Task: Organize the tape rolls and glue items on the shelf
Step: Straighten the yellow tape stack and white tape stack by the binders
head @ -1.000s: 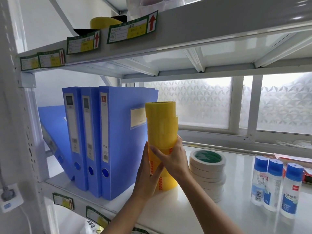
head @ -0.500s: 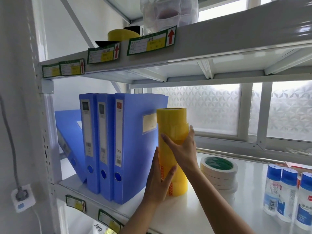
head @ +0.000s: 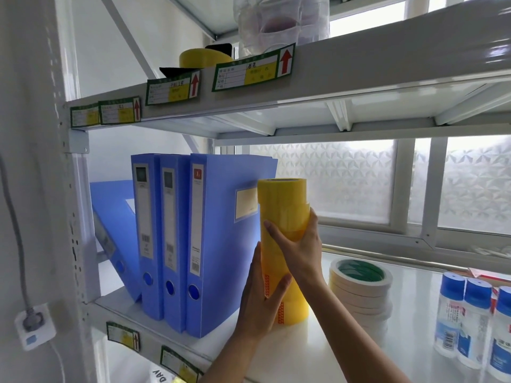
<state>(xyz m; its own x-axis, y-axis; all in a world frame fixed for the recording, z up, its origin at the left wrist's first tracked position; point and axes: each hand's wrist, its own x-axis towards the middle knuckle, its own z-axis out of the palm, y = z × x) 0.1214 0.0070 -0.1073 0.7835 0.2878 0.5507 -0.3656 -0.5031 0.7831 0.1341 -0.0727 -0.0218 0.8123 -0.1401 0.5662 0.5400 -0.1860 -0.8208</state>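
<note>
A tall stack of yellow tape rolls point(head: 282, 200) stands upright on the white shelf point(head: 414, 288), right beside the blue binders. My left hand point(head: 260, 299) grips its lower part from the left. My right hand point(head: 300, 244) wraps around its middle from the right. To the right sits a stack of white tape rolls point(head: 359, 288) with a green inner core. Three glue bottles with blue caps point(head: 467, 313) stand at the far right of the shelf.
Three upright blue binders point(head: 177, 233) and a leaning blue folder point(head: 116, 230) fill the shelf's left end. The upper shelf point(head: 359, 67) carries a yellow tape roll point(head: 201, 58), a black object and a clear wrapped bundle point(head: 279, 20). A frosted window is behind.
The yellow stack has come down from slightly raised and tilted onto the shelf, upright beside the binders. Both hands stay on it; the view shifted closer and left.
</note>
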